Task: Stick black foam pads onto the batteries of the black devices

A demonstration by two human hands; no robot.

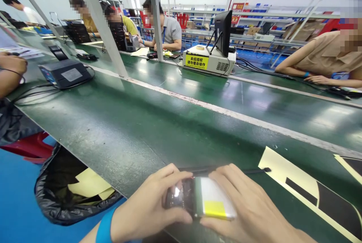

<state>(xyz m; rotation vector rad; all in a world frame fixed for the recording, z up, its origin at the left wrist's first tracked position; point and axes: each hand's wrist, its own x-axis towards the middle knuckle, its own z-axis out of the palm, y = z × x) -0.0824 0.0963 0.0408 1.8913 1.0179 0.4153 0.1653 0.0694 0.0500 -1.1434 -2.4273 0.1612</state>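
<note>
Box at far left, beyond the block on the same worktop; pale label on top, text too small to read. Bag, left of the block, sits open just off the worktop edge with paper scraps inside; probably put there so waste is within easy reach.

Left hand, blue band at the wrist, clamped on the dark, glossy end of the block, fingers on the far side, thumb on the near side. Block is held between both hands, over the near worktop; likely pinched by its edges to keep it steady and the top face visible. Silver part has a yellow patch, no writing legible.

Machine, well beyond the block, carries a monitor. Its yellow sign reads "未经授权 请勿擅自操作" (no unauthorised operation), seemingly facing out as a warning. No brand readable.

Right hand clamped on the silver end, thumb near side. Right of the block, a cream sheet with black pieces lies flat, presumably for easy picking. No print seen on it.
</note>
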